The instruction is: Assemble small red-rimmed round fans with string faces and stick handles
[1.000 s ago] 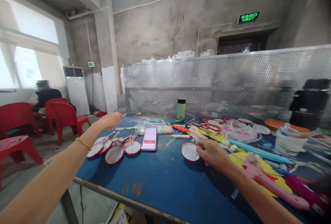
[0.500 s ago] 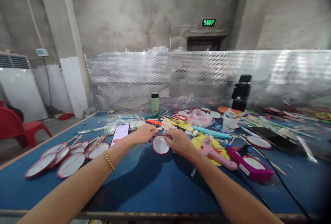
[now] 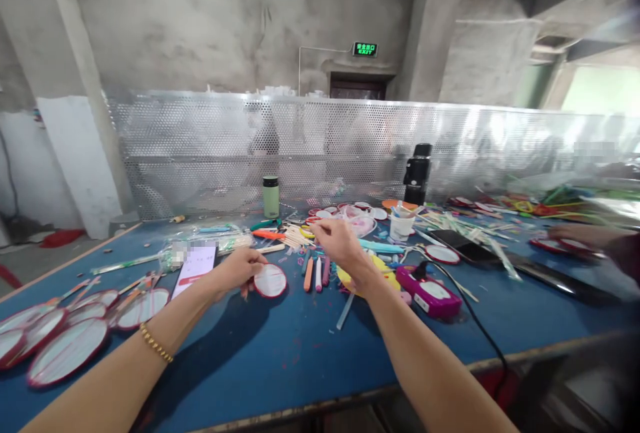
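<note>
My left hand (image 3: 241, 271) is closed on the edge of a small round white disc (image 3: 271, 281) with a red rim, held above the blue table. My right hand (image 3: 339, 245) is raised at the middle, its fingers drawn together beside a pile of thin wooden sticks (image 3: 295, 236) and a yellow scissor handle (image 3: 308, 233). Whether anything sits between those fingertips I cannot make out. Below it lie several coloured marker-like sticks (image 3: 318, 273). A yellow sheet (image 3: 350, 279) is partly hidden under my right forearm.
Several red-rimmed discs on sticks (image 3: 70, 346) lie at left, near a phone (image 3: 196, 266). Behind stand a green bottle (image 3: 271, 198), a black flask (image 3: 417, 173) and a white cup (image 3: 401, 226). A purple box (image 3: 430, 291) trails a black cable. Another person's hand (image 3: 575, 233) is at far right.
The view has swung to the right. My right hand has left the disc and moved up and away toward the sticks; the disc stays in my left hand.
</note>
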`<state>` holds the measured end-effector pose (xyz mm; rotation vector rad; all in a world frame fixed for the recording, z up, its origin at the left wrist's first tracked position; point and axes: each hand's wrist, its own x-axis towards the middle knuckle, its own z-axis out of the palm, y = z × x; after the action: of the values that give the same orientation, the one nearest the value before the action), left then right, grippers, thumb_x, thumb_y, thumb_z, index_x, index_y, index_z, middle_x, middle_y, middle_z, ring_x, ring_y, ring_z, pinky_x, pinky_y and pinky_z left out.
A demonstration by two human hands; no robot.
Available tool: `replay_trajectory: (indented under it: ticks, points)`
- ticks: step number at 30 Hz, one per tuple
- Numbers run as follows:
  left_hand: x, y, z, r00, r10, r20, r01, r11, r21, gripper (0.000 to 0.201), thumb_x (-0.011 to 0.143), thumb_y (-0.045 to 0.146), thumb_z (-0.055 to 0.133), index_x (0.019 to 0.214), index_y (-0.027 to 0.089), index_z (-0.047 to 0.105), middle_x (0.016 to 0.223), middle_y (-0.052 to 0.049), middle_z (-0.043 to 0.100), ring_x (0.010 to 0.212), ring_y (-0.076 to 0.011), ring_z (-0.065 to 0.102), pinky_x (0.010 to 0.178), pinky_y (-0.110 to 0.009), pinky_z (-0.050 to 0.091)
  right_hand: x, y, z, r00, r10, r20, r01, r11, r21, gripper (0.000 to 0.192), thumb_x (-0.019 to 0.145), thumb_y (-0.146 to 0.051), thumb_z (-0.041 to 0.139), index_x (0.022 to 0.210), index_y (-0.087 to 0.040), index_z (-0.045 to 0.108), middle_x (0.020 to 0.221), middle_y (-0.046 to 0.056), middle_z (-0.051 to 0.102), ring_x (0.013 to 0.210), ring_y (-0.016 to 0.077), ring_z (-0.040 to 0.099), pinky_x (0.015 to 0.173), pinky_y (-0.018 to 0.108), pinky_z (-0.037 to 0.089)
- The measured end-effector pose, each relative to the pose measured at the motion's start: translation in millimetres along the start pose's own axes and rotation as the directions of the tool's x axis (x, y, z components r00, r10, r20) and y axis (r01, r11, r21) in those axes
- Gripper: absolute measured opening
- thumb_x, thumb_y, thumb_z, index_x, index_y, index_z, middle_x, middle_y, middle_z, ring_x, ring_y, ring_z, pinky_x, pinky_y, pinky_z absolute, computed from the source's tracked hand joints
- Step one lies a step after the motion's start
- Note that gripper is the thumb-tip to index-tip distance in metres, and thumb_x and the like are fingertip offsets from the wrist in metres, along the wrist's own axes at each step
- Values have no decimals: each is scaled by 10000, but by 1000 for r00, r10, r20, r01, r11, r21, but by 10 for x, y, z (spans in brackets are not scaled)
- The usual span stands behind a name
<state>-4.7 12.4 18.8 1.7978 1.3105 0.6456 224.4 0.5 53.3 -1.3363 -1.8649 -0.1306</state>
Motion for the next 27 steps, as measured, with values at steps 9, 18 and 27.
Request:
replay_trajectory:
  ticks: [9, 18, 27]
  points:
    - [-3, -59, 16, 981, -185, -52, 186, 982, 32, 504, 744, 95, 407, 1249, 86, 404, 414, 55, 496, 327, -121, 496, 320, -167, 341, 59, 311, -246, 972, 115, -204, -102, 992, 69, 331, 808, -231, 485, 509, -171, 612, 558, 17, 660, 558, 121, 574, 581, 221, 362]
    - [-17, -93, -8, 984, -160, 85, 137, 965, 222, 283, 784, 140, 381, 1043, 123, 495, 453, 26, 574, 320, -102, 490, 306, -158, 274, 70, 353, -203, 978, 79, -192, -63, 994, 88, 327, 804, -223, 500, 497, -167, 601, 546, 18, 663, 558, 121, 589, 579, 218, 372]
    - [-42, -65, 9, 991, -123, 61, 85, 898, 431, 150, 728, 149, 435, 838, 150, 537, 426, 38, 549, 294, -86, 418, 335, -172, 266, 68, 340, -192, 980, 108, -165, -97, 993, 72, 332, 799, -240, 498, 489, -174, 596, 518, 18, 659, 523, 126, 586, 545, 226, 359]
